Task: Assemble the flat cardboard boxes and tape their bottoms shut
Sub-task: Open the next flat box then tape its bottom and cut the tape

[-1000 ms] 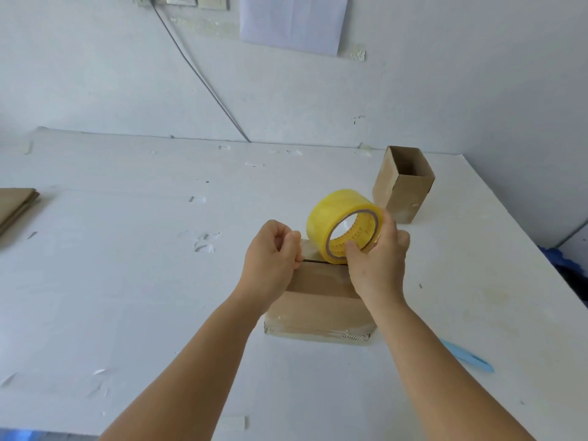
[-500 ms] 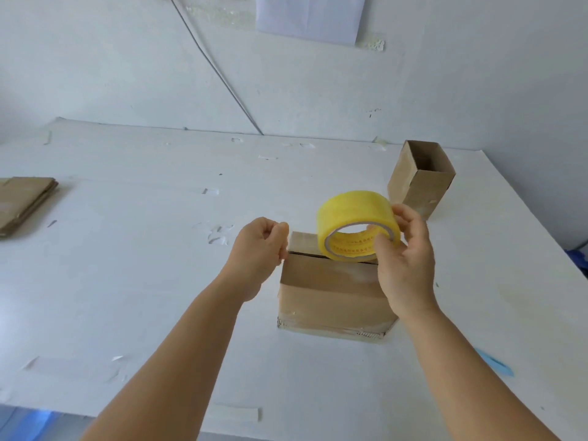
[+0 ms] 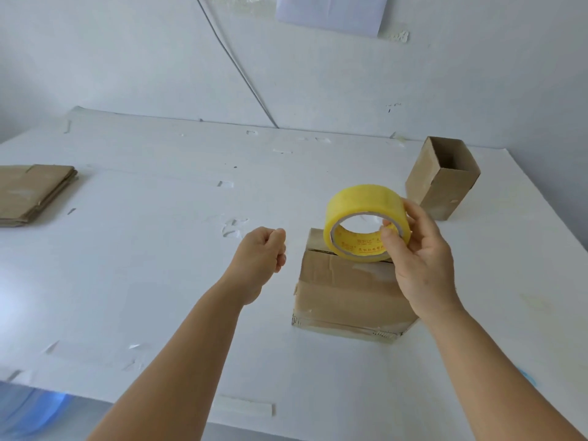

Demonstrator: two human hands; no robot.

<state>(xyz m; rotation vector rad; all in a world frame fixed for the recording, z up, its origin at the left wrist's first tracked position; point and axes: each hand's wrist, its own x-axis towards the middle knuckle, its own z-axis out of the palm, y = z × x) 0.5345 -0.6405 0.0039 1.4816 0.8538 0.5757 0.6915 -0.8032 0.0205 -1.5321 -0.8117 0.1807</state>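
Observation:
A brown cardboard box (image 3: 343,294) stands bottom-up on the white table (image 3: 152,256), its flaps folded together and clear tape along its lower edge. My right hand (image 3: 420,259) grips a yellow tape roll (image 3: 362,218) just above the box's far edge, thumb inside the core. My left hand (image 3: 262,253) hovers to the left of the box with fingers curled, holding nothing that I can see. A second assembled box (image 3: 445,183) stands upright and open-topped at the back right.
A stack of flat cardboard blanks (image 3: 31,192) lies at the table's left edge. Bits of torn tape dot the tabletop. A strip of tape (image 3: 245,407) hangs at the near edge. The wall runs close behind, with a cable (image 3: 235,62) down it.
My left hand has come off the box's top edge and drawn away to the left. The right hand has tilted the tape roll flatter. The view has shifted left.

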